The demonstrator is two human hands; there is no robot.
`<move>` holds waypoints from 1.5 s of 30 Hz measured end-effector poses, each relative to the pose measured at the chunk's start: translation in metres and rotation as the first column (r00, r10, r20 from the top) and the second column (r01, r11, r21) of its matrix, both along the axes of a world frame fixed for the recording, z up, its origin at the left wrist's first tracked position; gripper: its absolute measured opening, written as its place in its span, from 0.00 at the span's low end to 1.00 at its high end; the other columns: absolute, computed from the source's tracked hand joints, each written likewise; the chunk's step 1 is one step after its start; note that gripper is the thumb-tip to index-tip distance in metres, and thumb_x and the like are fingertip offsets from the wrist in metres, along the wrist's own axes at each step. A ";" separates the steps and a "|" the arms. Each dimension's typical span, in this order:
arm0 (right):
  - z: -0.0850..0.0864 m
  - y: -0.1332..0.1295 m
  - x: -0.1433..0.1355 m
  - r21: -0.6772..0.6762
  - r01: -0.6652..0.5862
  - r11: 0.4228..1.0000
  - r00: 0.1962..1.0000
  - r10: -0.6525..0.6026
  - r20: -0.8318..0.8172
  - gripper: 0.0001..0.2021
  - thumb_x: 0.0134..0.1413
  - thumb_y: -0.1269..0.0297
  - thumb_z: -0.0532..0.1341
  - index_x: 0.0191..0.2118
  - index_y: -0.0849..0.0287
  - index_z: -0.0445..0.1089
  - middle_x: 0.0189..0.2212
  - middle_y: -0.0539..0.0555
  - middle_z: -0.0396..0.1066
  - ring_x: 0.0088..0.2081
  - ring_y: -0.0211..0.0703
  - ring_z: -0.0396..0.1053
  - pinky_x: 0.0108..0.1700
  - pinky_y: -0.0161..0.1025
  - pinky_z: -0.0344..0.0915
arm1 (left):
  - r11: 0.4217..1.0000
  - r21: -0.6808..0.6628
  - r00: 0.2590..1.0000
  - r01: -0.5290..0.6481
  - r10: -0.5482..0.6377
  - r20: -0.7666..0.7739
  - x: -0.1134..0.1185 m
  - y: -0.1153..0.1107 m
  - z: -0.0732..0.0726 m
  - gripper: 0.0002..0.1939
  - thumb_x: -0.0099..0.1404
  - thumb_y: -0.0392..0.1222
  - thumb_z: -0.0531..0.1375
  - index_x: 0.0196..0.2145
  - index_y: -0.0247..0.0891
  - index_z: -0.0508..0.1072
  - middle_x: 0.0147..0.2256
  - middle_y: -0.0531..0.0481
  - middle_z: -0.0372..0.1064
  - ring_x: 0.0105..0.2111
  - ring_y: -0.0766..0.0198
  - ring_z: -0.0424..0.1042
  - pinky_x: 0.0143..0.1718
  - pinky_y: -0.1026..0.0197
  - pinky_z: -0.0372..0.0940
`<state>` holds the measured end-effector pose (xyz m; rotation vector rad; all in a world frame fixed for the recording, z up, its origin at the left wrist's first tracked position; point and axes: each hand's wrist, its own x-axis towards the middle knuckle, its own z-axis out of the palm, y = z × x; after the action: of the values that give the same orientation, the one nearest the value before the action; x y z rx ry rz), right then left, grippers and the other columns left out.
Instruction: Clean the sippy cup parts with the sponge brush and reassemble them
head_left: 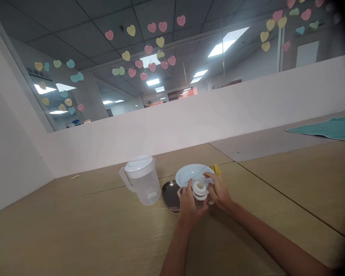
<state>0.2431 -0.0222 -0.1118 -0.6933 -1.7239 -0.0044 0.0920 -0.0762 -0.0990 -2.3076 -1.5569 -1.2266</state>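
Note:
A small container with a round white lid is between my two hands, in front of a pale blue plate. My left hand wraps round its left side and lower front. On its right side is my right hand, with the index finger raised above the lid and the other fingers near the rim. A white handle or spout sticks out of the container toward my right fingers. Left of my left hand lies a dark round metal dish, partly under the plate's edge.
A clear pitcher with a white lid stands left of the dish. Something yellow lies behind my right hand. A teal cloth is at the far right. Behind the table runs a white wall below glass.

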 end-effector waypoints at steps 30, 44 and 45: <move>0.061 0.014 -0.007 -0.034 -0.140 0.990 0.774 0.088 -0.627 0.16 0.48 0.59 0.61 0.42 0.58 0.61 0.45 0.59 0.61 0.50 0.47 0.62 0.45 0.44 0.68 | 1.000 0.013 0.999 -0.010 0.011 -0.034 -0.002 -0.003 0.000 0.37 0.54 0.48 0.58 0.58 0.33 0.51 0.41 0.43 0.69 0.42 0.55 0.66 0.49 0.49 0.56; 0.012 0.046 0.000 -0.237 0.138 0.962 0.986 -0.157 -0.060 0.09 0.43 0.69 0.57 0.32 0.56 0.57 0.35 0.53 0.57 0.39 0.46 0.61 0.42 0.45 0.62 | 1.000 0.025 0.998 0.018 -0.016 -0.055 -0.004 -0.003 0.000 0.35 0.58 0.54 0.56 0.58 0.33 0.53 0.45 0.40 0.67 0.44 0.55 0.65 0.49 0.51 0.56; 0.012 0.045 -0.002 -0.223 0.138 0.965 0.989 -0.146 -0.020 0.08 0.42 0.70 0.57 0.32 0.56 0.57 0.34 0.53 0.58 0.38 0.46 0.60 0.41 0.44 0.61 | 0.999 0.031 0.998 0.016 -0.014 -0.057 -0.004 -0.003 0.000 0.35 0.58 0.54 0.56 0.58 0.33 0.53 0.45 0.40 0.66 0.44 0.55 0.65 0.49 0.51 0.56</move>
<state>0.2412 0.0228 -0.0995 -0.9756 -1.6515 0.1016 0.0877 -0.0787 -0.0994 -2.3181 -1.4942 -1.1695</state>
